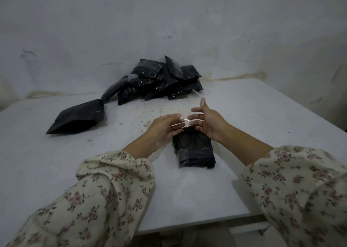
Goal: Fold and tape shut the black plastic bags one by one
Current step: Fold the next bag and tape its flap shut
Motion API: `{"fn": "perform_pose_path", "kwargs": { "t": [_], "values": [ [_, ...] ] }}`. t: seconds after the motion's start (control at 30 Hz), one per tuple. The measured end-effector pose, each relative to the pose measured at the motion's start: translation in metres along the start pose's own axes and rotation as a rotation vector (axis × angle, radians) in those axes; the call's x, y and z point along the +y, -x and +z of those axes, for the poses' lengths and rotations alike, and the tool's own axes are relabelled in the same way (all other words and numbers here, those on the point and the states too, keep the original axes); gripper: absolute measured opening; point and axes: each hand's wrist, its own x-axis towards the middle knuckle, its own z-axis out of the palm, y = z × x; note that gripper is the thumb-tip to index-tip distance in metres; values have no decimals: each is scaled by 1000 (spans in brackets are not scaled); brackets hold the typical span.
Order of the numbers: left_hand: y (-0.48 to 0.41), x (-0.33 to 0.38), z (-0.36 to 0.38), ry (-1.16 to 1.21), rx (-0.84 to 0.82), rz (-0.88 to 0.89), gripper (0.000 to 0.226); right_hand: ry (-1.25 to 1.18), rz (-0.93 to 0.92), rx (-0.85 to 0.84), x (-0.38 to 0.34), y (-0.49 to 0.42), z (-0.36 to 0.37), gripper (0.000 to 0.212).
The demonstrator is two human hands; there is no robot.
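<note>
A folded black plastic bag [194, 151] lies on the grey tabletop [253, 126] near the middle of the near side, its long side running near to far. A band of tape already crosses its near half. Both hands are raised just above its far end with a strip of clear tape [183, 119] stretched between them; the strip catches the light.

The left hand [165, 127] reaches in from the left. Its grip is partly closed, the fingers bent toward the strip and holding its left end, though the thumb is hidden behind them. The right hand [207, 121] comes in from the right, palm facing left. Its grip is wide open: the thumb stands up, apart from the fingers, and the nearly straight fingertips touch the strip's right end. Both arms wear cream floral sleeves [105, 194].

Further left, well apart from the hands, a loose black bag [77, 117] lies flat and unfolded. At the far edge, against the stained white wall [169, 21], a pile of taped black bags [163, 79] is heaped, some of them leaning on each other
</note>
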Motion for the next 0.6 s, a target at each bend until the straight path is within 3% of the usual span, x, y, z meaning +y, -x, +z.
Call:
{"fn": "perform_pose_path", "kwargs": {
  "t": [0.3,0.43,0.6],
  "values": [
    [-1,8,-12,63,-44,-123,13,39,-173,129,12,10,-10,15],
    [0,9,-14,75,-46,-140,11,97,-171,4,12,18,-25,4],
    [-2,10,-17,43,-85,-155,7,198,-196,-191,7,23,-40,19]
  ]
}}
